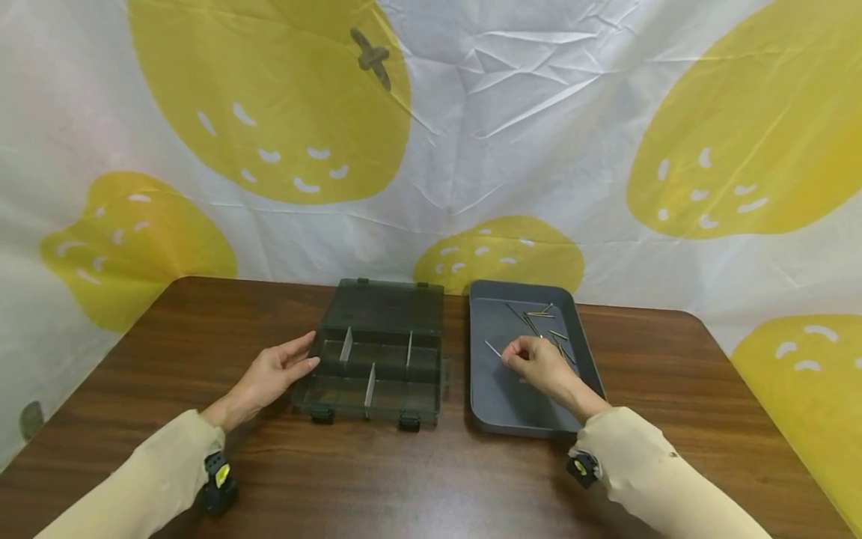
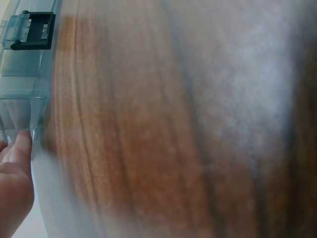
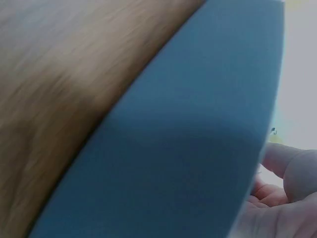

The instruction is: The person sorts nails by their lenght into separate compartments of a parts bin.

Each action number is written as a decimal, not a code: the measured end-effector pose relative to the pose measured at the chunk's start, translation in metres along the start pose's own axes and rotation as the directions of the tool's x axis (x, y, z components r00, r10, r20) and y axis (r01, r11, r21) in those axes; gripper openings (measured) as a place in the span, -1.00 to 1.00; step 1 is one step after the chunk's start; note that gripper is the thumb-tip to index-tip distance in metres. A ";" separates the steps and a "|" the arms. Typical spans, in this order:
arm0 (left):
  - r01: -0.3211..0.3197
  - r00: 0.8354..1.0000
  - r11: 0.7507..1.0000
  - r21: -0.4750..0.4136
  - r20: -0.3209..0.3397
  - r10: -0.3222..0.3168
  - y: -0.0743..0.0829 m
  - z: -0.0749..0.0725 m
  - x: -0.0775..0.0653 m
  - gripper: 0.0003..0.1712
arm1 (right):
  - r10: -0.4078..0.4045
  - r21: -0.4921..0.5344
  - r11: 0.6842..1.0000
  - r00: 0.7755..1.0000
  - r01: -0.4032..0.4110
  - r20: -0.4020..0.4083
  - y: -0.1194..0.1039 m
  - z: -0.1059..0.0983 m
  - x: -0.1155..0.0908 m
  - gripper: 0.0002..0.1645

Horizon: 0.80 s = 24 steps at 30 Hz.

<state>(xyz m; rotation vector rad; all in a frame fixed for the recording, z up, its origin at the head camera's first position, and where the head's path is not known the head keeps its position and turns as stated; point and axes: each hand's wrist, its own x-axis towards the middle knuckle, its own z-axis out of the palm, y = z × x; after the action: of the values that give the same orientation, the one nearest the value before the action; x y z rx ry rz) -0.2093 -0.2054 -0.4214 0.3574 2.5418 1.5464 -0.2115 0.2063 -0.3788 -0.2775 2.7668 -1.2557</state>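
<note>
A dark translucent compartment box [image 1: 404, 393] lies with its lid [image 1: 390, 305] folded back. Pale dividers split its inside into several compartments. My left hand [image 1: 269, 378] rests against the box's left side, fingers and thumb extended at the rim; in the left wrist view the thumb [image 2: 23, 148] touches the clear wall. Over the grey tray [image 1: 488, 400], my right hand [image 1: 539, 363] pinches a thin silver nail-like piece [image 1: 492, 348] pointing up and left. Several slim metal nails or screws [image 1: 539, 315] lie in the tray, some partly hidden by that hand.
Box and tray stand side by side on a brown wooden table [image 1: 444, 486], with a narrow gap between them. Two black latches [image 1: 409, 421] stick out at the box's front. A lemon-print cloth [image 1: 465, 150] hangs behind the table.
</note>
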 end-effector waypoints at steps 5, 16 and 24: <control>0.001 1.000 1.000 -0.002 0.014 -0.001 0.000 -0.001 0.000 -0.26 | -0.015 0.064 0.998 1.000 0.015 0.000 -0.016 0.011 0.007 -0.85; -0.010 1.000 1.000 -0.001 0.026 0.010 0.000 -0.002 0.002 -0.25 | -0.050 0.144 0.988 0.999 0.047 0.013 -0.055 0.045 0.024 -0.87; 0.000 0.999 1.000 -0.007 0.032 0.000 0.000 -0.003 0.001 -0.24 | -0.068 0.103 0.992 0.998 0.069 -0.010 -0.072 0.072 0.033 -0.89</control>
<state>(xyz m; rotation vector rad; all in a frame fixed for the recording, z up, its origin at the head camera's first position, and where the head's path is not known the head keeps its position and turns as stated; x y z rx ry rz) -0.2113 -0.2073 -0.4201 0.3783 2.5117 1.5374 -0.2231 0.1006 -0.3722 -0.3640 2.7077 -1.4125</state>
